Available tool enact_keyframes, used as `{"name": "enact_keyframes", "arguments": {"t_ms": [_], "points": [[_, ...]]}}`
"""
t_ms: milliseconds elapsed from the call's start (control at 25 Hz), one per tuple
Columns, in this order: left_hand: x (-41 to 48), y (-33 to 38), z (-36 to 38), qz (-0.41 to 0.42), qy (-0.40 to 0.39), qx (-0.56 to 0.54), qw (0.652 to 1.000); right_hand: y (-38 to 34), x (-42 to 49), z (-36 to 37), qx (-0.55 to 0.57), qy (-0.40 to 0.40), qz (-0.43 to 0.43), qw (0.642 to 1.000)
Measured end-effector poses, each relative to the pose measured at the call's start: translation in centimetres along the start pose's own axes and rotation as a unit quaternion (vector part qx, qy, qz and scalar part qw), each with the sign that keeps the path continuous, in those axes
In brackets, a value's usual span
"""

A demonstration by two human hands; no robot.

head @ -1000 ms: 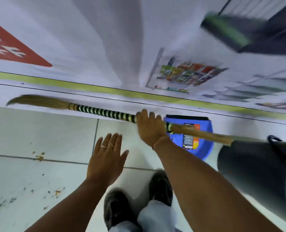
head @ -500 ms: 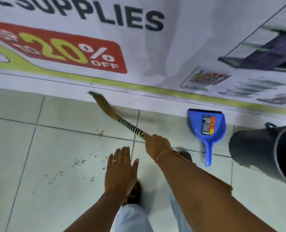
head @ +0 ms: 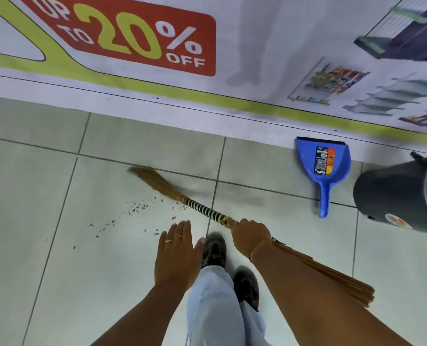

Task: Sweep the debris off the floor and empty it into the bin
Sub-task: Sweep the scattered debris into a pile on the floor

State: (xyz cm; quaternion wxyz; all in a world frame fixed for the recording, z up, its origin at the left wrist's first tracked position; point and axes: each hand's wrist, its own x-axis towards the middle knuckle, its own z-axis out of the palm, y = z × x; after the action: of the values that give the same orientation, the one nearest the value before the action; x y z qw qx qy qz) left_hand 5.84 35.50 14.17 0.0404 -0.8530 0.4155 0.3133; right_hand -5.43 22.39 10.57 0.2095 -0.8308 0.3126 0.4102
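We are at the very start of the sweeping. The debris (head: 135, 211) lies scattered in small brown crumbs over the tiled floor (head: 32, 196), spread loosely just beside the broom's striped binding and trailing away from it toward our left hand; nothing is gathered into a pile yet. The blue dustpan (head: 323, 166) lies well to the right of the broom, against the foot of the printed banner (head: 142, 38), untouched and with nothing in it as far as we can see. The black bin (head: 397, 193) stands just right of the dustpan. So gathering, scooping and emptying are, in our judgement, all left to do.

Our right hand (head: 251, 236) is clenched around the broom (head: 202, 211) just behind the black-and-white binding. The broom's long axis runs diagonally: one grass end (head: 152, 179) points up and left toward the banner, low over the floor beyond the crumbs, and the other end (head: 332, 278) fans out behind our right forearm. Our left hand (head: 177, 255) hangs flat and empty, fingers together, left of the broom and above our shoes (head: 213, 248).
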Motion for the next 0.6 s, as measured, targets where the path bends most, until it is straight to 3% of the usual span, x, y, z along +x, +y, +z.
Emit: {"name": "enact_keyframes", "arguments": {"t_ms": [160,320,440,600], "points": [[-2.5,0.9,1.2,-0.006,0.012,0.005,1.0,-0.8,-2.9,2.8,-0.015,0.016,-0.041,0.999],[-6.3,2.1,0.5,-0.019,0.007,-0.003,1.0,0.5,-7.3,3.7,0.007,0.098,-0.04,0.994],[-9.6,2.6,-0.8,-0.028,0.022,-0.022,0.999,1.3,-10.6,3.1,0.061,0.122,0.019,0.99],[-12.0,2.0,-0.8,-0.017,0.023,-0.025,0.999,0.4,-12.3,3.5,0.174,0.056,0.15,0.972]]}}
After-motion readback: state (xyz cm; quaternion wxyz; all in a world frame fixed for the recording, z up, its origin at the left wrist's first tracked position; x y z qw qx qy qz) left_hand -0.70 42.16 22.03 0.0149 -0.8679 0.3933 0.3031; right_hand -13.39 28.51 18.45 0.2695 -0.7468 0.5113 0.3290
